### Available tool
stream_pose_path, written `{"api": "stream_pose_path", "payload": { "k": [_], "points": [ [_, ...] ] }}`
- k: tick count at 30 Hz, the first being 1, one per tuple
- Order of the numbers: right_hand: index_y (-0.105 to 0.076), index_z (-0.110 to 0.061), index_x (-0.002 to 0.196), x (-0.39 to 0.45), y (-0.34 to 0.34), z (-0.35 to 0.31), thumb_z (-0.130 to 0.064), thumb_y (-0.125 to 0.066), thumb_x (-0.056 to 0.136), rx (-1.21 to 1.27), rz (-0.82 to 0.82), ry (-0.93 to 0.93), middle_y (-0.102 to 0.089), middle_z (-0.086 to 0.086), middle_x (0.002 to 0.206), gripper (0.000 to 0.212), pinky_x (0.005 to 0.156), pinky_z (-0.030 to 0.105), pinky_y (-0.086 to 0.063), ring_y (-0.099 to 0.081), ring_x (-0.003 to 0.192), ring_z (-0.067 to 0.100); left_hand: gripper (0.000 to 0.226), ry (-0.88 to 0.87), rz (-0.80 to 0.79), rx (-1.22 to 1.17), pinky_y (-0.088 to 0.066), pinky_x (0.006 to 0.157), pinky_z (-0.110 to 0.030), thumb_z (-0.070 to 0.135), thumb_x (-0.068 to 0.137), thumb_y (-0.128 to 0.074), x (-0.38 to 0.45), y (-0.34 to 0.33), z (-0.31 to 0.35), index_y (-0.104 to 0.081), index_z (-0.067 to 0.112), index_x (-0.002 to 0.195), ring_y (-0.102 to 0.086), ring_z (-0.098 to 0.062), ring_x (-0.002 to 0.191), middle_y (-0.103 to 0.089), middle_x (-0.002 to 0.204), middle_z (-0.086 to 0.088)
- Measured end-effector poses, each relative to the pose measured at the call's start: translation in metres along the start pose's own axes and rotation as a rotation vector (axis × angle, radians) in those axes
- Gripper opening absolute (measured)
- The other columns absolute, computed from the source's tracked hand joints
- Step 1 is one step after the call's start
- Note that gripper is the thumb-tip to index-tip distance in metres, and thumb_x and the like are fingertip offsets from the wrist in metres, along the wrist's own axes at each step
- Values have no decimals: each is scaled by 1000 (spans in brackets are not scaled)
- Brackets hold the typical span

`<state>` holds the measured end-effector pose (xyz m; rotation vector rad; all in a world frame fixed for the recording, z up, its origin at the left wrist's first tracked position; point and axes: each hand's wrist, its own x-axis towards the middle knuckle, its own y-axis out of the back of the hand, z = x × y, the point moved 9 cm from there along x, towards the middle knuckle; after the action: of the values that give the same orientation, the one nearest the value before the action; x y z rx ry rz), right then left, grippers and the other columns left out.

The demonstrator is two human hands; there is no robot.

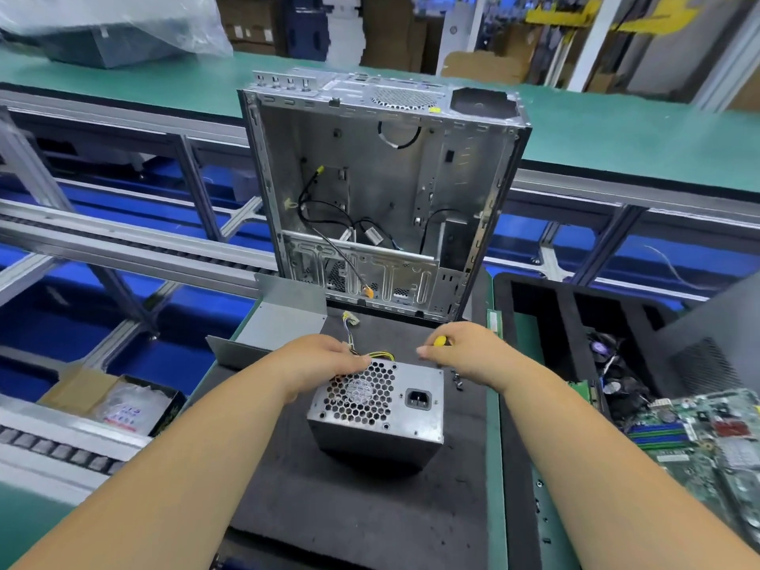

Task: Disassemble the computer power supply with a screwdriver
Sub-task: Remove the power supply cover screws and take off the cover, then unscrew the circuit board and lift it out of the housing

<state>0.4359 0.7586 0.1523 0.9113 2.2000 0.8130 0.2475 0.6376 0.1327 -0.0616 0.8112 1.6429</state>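
**Power supply between our two hands**

Our left hand (329,357) lies with relaxed fingers on the far left top edge of the power supply (376,409), which sits on the dark mat (362,512) of the surface, fan grille facing us. Yellow wires (380,355) emerge just past those fingers. Our right hand (464,351) hovers over the far right corner, curled around the yellow-handled screwdriver (442,341). Small screws (457,378) lie just beside the unit. The open case (378,199) stands behind.
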Motion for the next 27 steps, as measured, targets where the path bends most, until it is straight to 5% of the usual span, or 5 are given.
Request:
{"api": "stream_pose_path", "payload": {
  "k": [5, 10, 15, 19, 27],
  "points": [
    [-73, -27, 66, -15, -16, -46, -58, -76, 75, -71, -114, 65, -59, -18, 50, 33, 40, 7, -33, -50, 44, -5, 35, -55, -163, 144, -51, 74, -29, 50, 74, -81, 2, 1, 9, -74, 19, 90, -67, -13, 80, -72, 82, 7],
    [-67, -31, 56, -21, -10, -50, -65, -80, 64, -221, -34, 26, -60, -18, 54, 37, 51, 19, -41, -53, 50, -5, 34, -180, -143, 181, -56, 80, -38, 47, 65, -88, 3, 4, 14, -72, 23, 83, -69, -15, 79, -72, 80, 5],
    [-63, -33, 62, -29, 2, -61, -76, -72, 62, -448, 158, 51, -62, -16, 74, 43, 60, 26, -47, -56, 73, 2, 31, -372, 15, 205, -46, 68, -21, 40, 64, -90, 7, 12, 27, -65, 33, 81, -60, -2, 82, -65, 90, 14],
    [-64, -28, 76, -32, -2, -66, -76, -66, 69, -595, 241, 59, -65, -10, 84, 48, 69, 31, -53, -59, 82, 13, 35, -486, 133, 305, -45, 74, -25, 39, 67, -88, 5, 12, 37, -56, 37, 83, -56, -6, 89, -55, 98, 17],
    [-52, -30, 76, -45, -44, -44, -72, -68, 73, -541, 122, -49, -50, -12, 69, 45, 57, 29, -39, -50, 74, 12, 39, -510, 51, 357, -45, 77, -27, 43, 64, -88, 8, -8, 3, -54, 39, 84, -54, -6, 92, -51, 97, 20]
  ]
}}
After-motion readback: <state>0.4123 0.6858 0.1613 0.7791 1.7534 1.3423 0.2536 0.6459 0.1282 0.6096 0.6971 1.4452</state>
